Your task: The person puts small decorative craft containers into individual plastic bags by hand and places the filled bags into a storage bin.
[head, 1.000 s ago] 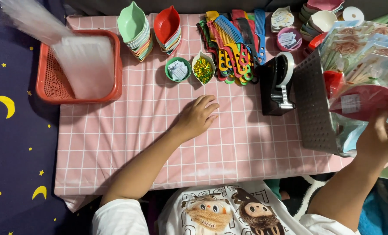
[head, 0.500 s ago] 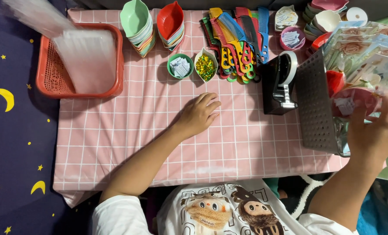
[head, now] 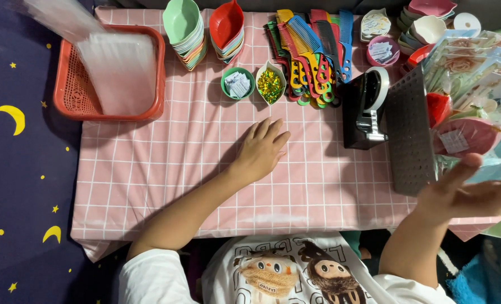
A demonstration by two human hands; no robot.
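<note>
1. Resting our left hand (head: 263,152) flat on the pink checked worktop (head: 149,169), we keep its fingers (head: 273,128) spread and relaxed, gripping nothing.
2. Our right hand (head: 470,191) is at the right edge, fingers loosely open beside the clear packets (head: 475,84) standing in the dark perforated box (head: 410,135); it is blurred, so we cannot tell whether it touches a packet.
3. The red basket (head: 64,90) at the far left holds a stack of clear plastic sleeves (head: 121,73).
4. A small green bowl (head: 238,84) holds white paper slips, and the white leaf-shaped dish (head: 270,84) just beside it holds gold glitter.
5. Behind them stand stacks of green dishes (head: 184,25) and red dishes (head: 227,28), with coloured combs (head: 309,50) fanned to their right.
6. A black tape dispenser (head: 365,110) sits between the combs and the box.
7. The packets' contents are hard to make out, and the box runs partly out of view.
</note>
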